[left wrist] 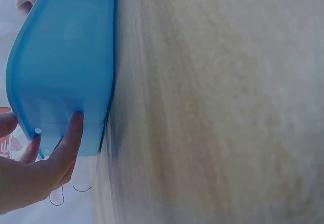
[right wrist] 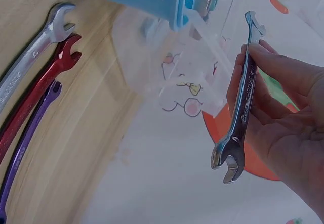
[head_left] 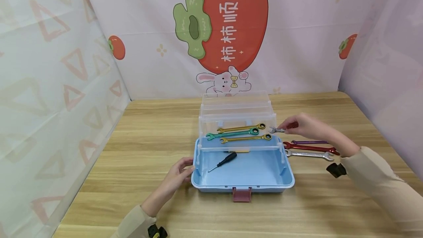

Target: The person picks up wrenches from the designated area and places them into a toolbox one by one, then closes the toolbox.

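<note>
A blue toolbox (head_left: 242, 188) stands open on the table. My left hand (head_left: 178, 175) holds its left side, thumb at the rim; in the left wrist view, fingers (left wrist: 73, 133) press the outer wall. My right hand (head_left: 304, 126) pinches a small silver double open-end wrench (right wrist: 245, 97) between thumb and fingers, raised beside the clear lid. Two gold wrenches (head_left: 246, 139) and a green wrench (head_left: 232, 134) lie in the clear upper tray (head_left: 211, 149). A black-handled screwdriver (head_left: 228, 158) lies in the box's bottom.
Right of the toolbox, a purple wrench (head_left: 310, 142), a red wrench (head_left: 312, 148) and a larger silver wrench (head_left: 310, 154) lie on the wooden table (head_left: 148, 131). A pink latch (head_left: 242, 195) hangs at the box's front. Printed cloth (head_left: 145, 65) encloses the back and sides.
</note>
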{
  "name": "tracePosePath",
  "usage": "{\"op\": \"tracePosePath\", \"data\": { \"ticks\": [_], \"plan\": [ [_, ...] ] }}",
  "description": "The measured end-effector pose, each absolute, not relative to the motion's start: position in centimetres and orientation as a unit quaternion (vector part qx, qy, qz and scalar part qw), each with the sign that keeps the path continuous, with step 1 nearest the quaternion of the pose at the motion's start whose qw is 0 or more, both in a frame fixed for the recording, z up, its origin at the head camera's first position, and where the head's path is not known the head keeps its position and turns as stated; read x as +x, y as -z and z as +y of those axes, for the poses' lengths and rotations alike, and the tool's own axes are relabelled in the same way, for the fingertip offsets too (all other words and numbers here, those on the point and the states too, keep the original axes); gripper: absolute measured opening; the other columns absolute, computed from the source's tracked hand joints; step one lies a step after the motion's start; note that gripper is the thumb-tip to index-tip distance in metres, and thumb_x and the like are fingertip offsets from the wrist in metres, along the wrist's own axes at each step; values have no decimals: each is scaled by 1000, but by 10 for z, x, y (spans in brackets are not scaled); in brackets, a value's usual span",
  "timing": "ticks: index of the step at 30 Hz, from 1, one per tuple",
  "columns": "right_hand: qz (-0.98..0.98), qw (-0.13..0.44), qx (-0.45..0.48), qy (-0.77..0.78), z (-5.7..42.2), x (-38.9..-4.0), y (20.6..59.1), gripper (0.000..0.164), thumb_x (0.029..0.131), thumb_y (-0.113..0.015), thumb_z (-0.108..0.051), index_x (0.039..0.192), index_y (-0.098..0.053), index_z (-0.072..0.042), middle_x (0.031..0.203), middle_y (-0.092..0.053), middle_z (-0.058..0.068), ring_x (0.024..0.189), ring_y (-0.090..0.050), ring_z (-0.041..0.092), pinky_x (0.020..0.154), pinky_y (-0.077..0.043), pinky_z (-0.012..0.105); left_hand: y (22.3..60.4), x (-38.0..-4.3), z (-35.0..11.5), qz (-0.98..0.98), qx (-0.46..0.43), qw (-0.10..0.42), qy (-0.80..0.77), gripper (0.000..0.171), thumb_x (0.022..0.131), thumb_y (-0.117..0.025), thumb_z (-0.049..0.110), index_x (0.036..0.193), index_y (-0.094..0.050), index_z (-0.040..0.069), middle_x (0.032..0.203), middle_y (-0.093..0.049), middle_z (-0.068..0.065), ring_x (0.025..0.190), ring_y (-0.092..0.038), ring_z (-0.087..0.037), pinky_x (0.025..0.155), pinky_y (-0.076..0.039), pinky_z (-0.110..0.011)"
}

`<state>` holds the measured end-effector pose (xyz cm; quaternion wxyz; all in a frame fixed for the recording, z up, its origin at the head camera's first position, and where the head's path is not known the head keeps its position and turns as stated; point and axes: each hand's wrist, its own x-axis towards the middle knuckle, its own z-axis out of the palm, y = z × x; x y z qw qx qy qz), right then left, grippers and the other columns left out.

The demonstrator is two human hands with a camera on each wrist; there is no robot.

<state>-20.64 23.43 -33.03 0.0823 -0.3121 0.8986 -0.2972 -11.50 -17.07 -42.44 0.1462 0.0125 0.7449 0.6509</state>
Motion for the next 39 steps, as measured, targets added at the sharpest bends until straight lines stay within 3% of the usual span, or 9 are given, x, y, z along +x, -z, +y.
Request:
{"op": "tracePosePath", "data": {
  "ticks": [25, 39],
  "plan": [
    [869, 109, -369, 311, 170, -218, 323, 20, 80, -57, 8, 97, -65, 6, 95, -64, 19, 72, -57, 19, 67, -51, 25, 425, -116, -172, 745, 1, 148, -651, 43, 88, -54, 16, 123, -41, -4, 122, -46, -22, 103, -53, -28, 78, -49, -37],
    [857, 118, -406, 294, 132, -221, 323, 20, 79, -57, 8, 96, -67, 2, 92, -65, 12, 70, -54, 14, 67, -50, 24, 423, -115, -171, 745, 1, 150, -650, 43, 88, -54, 17, 124, -41, -4, 123, -45, -22, 105, -52, -28, 78, -49, -37]
  ]
}}
